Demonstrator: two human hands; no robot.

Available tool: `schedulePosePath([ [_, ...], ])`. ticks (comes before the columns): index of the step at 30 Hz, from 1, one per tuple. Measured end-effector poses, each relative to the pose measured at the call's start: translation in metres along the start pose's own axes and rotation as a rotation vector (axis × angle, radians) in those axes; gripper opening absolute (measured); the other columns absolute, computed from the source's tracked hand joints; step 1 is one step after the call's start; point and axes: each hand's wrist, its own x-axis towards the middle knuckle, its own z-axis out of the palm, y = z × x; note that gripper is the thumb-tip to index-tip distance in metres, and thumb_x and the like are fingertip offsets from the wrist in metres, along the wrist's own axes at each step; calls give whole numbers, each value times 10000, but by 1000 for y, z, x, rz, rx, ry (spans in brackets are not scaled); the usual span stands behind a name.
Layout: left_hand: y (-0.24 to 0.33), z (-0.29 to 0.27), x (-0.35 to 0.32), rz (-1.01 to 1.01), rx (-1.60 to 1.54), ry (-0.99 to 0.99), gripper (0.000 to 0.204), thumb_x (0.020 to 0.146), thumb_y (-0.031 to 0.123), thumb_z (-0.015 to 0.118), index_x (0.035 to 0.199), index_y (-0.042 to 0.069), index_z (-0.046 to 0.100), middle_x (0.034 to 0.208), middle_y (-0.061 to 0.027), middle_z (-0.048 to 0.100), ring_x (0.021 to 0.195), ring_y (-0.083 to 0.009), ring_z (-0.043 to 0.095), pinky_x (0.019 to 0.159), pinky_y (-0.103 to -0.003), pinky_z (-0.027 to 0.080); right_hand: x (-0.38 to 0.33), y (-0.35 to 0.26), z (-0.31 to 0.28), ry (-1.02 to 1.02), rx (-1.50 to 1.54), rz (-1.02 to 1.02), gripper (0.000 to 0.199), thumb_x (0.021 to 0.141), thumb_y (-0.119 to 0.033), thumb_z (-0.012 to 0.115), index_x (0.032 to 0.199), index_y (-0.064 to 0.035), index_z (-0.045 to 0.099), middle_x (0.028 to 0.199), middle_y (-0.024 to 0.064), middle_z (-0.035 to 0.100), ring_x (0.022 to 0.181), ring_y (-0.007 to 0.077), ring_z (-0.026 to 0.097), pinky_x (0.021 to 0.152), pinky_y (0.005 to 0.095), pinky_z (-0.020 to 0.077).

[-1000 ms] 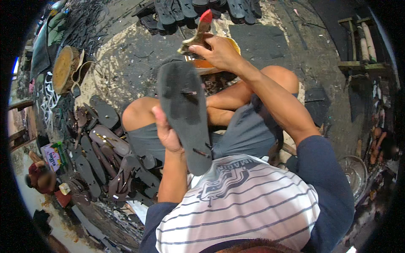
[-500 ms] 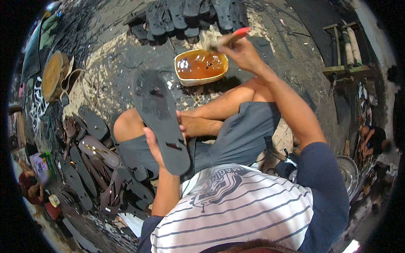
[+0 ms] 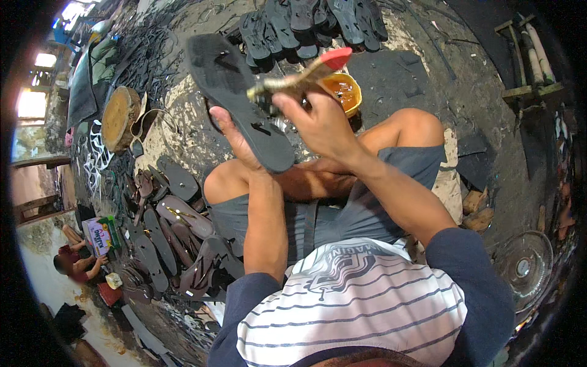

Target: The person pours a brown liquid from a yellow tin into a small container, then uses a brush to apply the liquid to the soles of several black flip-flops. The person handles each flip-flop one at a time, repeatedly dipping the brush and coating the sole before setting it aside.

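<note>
My left hand is closed around the edge of a long black sandal sole, which it holds up tilted in front of my knees. Slots show in the sole's surface. In my right hand is a paintbrush with a red-tipped handle. Its bristle end is over the middle of the sole, close to or touching it; my fingers partly hide the contact. Behind the right hand stands a pale-rimmed tub of amber liquid, partly covered by the hand and brush.
Rows of dark sandals lie beyond the tub. More sandals are piled by my left knee. A round wood block stands at the left, and a round fan at the right. Another person sits at the far left.
My right hand has brought the brush from above the tub leftward to the sole. The left hand has raised the sole away from my lap. The view has shifted.
</note>
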Motion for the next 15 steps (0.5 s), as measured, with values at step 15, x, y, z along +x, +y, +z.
schedulePosePath([
  [15,-3,-24,3,-294,-283,-190,778,991,700,478,1374,27,551,1287,-156,608,1161,-259,612,1049,-425,485,8,-20,-10,-121,-36,-569,344,880,-132,805,1179,-15,682,1067,138,714,1033,327,676,882,421,524],
])
